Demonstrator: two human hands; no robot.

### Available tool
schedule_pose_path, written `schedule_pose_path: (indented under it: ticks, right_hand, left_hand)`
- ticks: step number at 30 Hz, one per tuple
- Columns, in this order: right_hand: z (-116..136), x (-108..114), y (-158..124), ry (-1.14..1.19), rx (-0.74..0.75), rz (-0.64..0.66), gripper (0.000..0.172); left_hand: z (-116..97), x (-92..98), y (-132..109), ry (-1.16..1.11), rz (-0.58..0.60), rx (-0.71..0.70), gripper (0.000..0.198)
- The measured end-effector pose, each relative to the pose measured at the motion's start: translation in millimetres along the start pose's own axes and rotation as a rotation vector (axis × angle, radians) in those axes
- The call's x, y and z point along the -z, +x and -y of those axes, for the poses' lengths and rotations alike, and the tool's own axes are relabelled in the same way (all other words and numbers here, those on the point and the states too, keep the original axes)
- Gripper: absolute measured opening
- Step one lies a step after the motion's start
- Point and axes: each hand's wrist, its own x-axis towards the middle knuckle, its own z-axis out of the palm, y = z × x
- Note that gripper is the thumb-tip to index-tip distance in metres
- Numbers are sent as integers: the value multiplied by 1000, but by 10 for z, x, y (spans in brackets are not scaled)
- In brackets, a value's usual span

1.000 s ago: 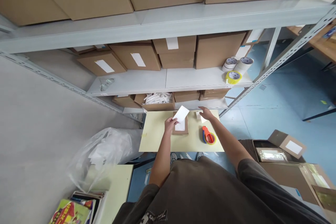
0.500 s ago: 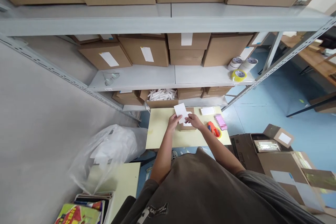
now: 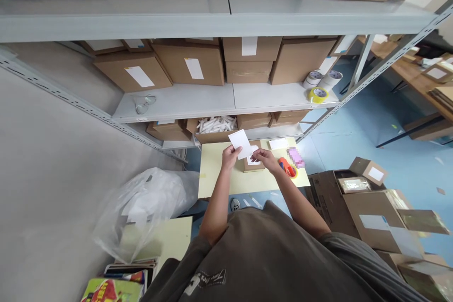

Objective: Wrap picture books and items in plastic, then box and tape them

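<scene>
My left hand (image 3: 230, 156) is closed on a white rectangular paper sheet (image 3: 239, 142), its thumb lying on the lower edge. To its right, my right hand (image 3: 265, 157) has its fingers pinched together near the sheet's lower right corner. Whatever is between those fingertips is too small to make out. Below both hands a small cardboard box (image 3: 252, 168) with white on its top stands on the pale yellow table (image 3: 215, 177). An orange tape dispenser (image 3: 287, 168) lies right of my right hand, and a white stack of paper (image 3: 278, 144) lies behind it.
A grey metal shelf (image 3: 198, 99) with cardboard boxes rises behind the table. Tape rolls (image 3: 318, 95) stand on its right end. An open box of white tube-like pieces (image 3: 216, 124) is below. Cartons (image 3: 375, 212) are piled at right; a plastic bag (image 3: 155, 198) lies at left.
The sheet in my left hand has moved slightly left and up. My right hand has drawn a little apart from my left. The view has shifted slightly.
</scene>
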Motion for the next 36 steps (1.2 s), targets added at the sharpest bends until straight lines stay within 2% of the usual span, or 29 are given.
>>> schedule_pose_path:
  ticks: [11, 17, 26, 36]
  right_hand:
    - [103, 298, -188, 14, 19, 15, 40]
    - [128, 405, -244, 32, 39, 23, 38]
    - [153, 487, -297, 38, 34, -8, 35]
    - [181, 458, -300, 23, 65, 33, 41]
  left_hand:
    - [-93, -404, -166, 19, -28, -28, 57]
    - [-80, -552, -213, 33, -44, -24, 58]
    - [-52, -605, -253, 49, -61, -38, 58]
    - [-32, -592, -248, 84, -60, -30, 60]
